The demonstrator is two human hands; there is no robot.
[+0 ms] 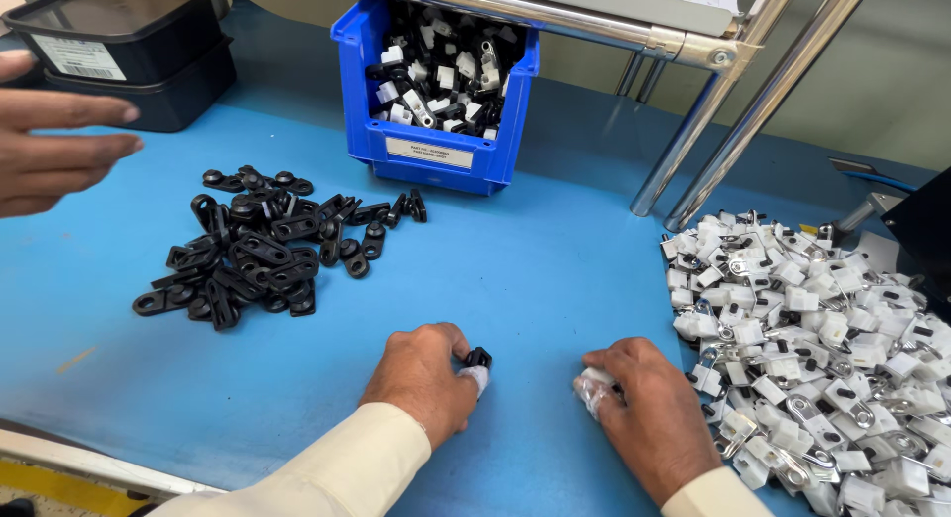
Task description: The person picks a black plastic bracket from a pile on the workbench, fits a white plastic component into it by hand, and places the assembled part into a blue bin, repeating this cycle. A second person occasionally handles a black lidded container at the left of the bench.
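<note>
Underneath everything lies a smooth blue bench (555,269), bordered near the person by a pale edge strip with a yellow band below it at the lower left. At the back, slanted chrome tubes (713,131) of a rack stand on the bench, and a blue bin (436,155) of mixed black and white parts sits beneath the rack's front rail. Stacked black trays (129,56) occupy the far left corner. A loose heap of black plastic clips (263,250) lies left of centre, well apart from a large heap of white and metal clips (812,349) that runs off the right edge. Between the two heaps the blue surface is bare, and both of the person's hands rest there. The left hand (421,378), in a cream sleeve with a taped fingertip, has its grip closed on a small black clip (478,358) held just above the bench. The right hand (649,418), also taped at a fingertip, is curled with its grip narrow, touching the edge of the white heap; whether it holds anything I cannot tell. Another person's hand (54,141) hovers open at the left edge.
</note>
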